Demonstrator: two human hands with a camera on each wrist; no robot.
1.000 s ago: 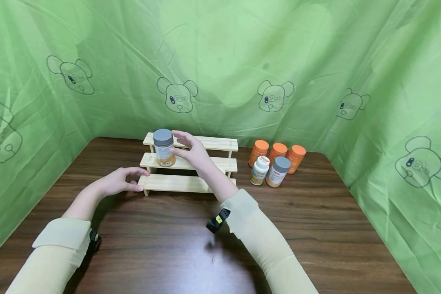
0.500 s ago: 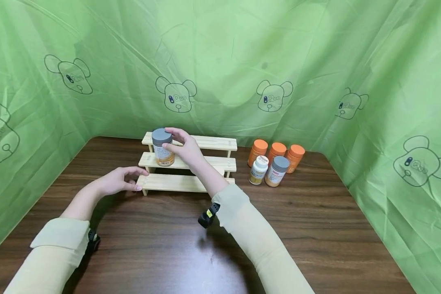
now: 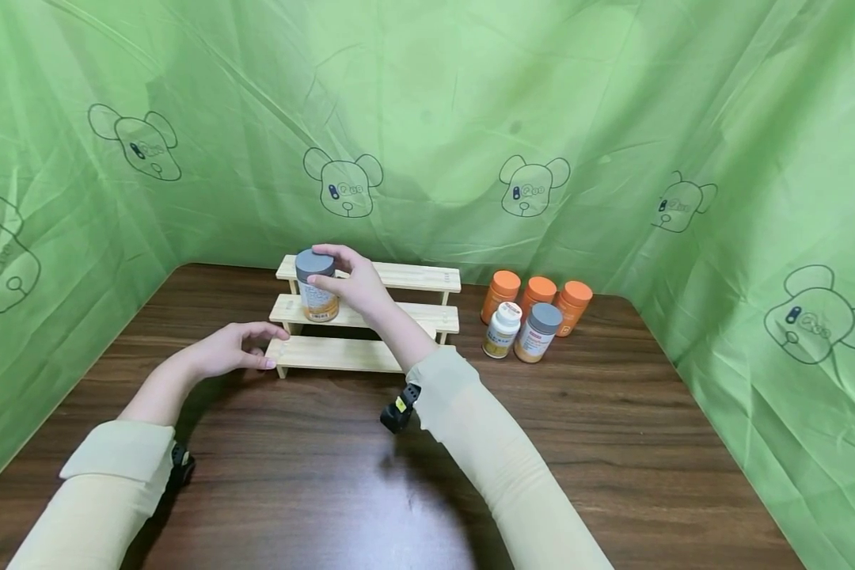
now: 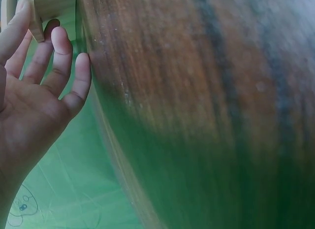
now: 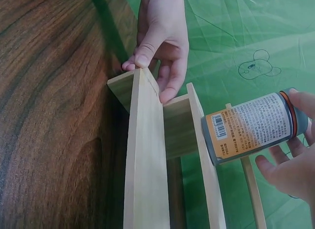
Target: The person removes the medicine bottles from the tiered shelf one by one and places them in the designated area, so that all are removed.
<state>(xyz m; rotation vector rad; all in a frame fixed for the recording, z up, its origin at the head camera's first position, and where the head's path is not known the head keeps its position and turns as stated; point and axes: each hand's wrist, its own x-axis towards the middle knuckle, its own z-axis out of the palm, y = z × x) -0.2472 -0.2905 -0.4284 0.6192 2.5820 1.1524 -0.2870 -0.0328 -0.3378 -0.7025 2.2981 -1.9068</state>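
A pill bottle with a grey lid and an orange-and-white label (image 3: 317, 297) stands at the left end of the middle step of a three-tier wooden rack (image 3: 356, 355). My right hand (image 3: 359, 286) holds it by the lid, thumb in front and fingers over the far side. In the right wrist view the bottle (image 5: 248, 125) has its base against the middle step. My left hand (image 3: 221, 351) grips the left end of the lowest step between thumb and fingers, and in the right wrist view that hand (image 5: 165, 37) spans the board's edges.
Right of the rack stand several bottles: a white one (image 3: 502, 330), a grey-lidded one (image 3: 537, 333) and three orange ones, such as the rightmost (image 3: 574, 307). Green cloth (image 3: 435, 119) hangs behind and beside the brown wooden table (image 3: 313, 475).
My right hand has moved left from beside the bottle and closed round its lid. The bottle stays on the middle step, and my left hand keeps its place on the rack.
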